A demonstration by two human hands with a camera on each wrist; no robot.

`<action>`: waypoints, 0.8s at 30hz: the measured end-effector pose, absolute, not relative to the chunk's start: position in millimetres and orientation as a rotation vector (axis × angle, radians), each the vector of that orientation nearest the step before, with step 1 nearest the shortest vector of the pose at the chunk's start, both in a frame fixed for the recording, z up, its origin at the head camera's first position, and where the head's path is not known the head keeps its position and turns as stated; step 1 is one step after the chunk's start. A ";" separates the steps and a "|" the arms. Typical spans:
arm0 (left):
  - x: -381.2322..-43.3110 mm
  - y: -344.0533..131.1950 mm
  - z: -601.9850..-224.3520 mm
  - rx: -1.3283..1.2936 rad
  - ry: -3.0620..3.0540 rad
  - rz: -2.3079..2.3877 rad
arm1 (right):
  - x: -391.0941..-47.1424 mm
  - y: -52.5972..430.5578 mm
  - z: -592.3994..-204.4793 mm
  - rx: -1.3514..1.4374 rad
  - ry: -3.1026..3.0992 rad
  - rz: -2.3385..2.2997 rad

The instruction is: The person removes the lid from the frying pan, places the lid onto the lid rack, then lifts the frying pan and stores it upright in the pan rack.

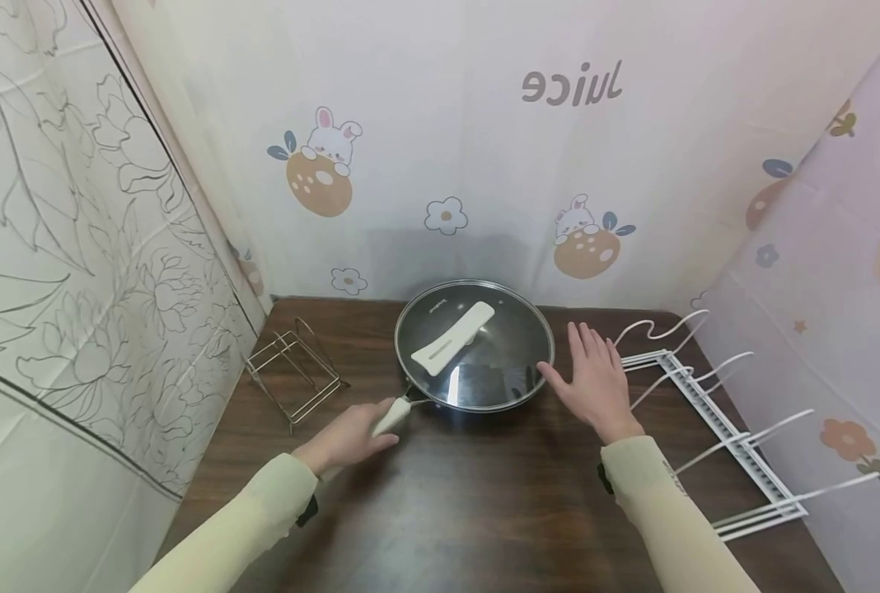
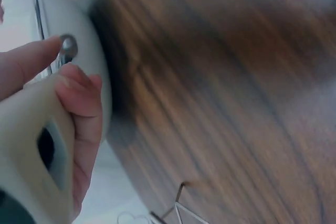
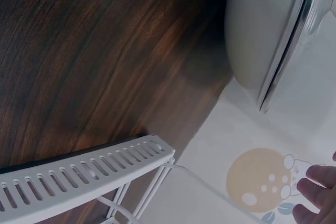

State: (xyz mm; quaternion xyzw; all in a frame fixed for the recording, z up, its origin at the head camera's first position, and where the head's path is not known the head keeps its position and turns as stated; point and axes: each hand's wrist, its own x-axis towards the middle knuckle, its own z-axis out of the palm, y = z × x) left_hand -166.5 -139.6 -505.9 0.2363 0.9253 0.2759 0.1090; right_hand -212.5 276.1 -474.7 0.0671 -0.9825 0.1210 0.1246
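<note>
A pan [image 3: 262, 30] with a pale outer wall sits on the brown table, covered by a dark glass lid [image 1: 517, 346]. Across the lid's middle runs a long white lid handle [image 1: 452, 338]. My left hand [image 1: 344, 436] grips the pan's cream-coloured handle [image 1: 391, 417], its fingers wrapped around it in the left wrist view. By the lid's right edge, my right hand [image 1: 592, 383] is held with fingers extended and thumb at the rim, holding nothing. In the right wrist view its fingertips [image 3: 315, 192] show at the lower right corner.
A white slotted rack [image 1: 737, 441] with curved wire dividers lies along the table's right side. On the left stands a small metal wire stand [image 1: 292, 371]. Behind the table [image 1: 477, 511] hangs a printed curtain [image 1: 440, 148], with more sheets at both sides.
</note>
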 end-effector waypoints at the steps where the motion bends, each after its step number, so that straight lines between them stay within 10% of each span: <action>1: -165.1 -137.9 -505.9 0.692 2.716 0.819 | -213.1 275.6 -474.3 0.199 -2.862 0.353; 24: -142.7 -105.9 -502.2 0.596 2.328 1.205 | -223.2 248.2 -463.0 0.275 -2.853 0.351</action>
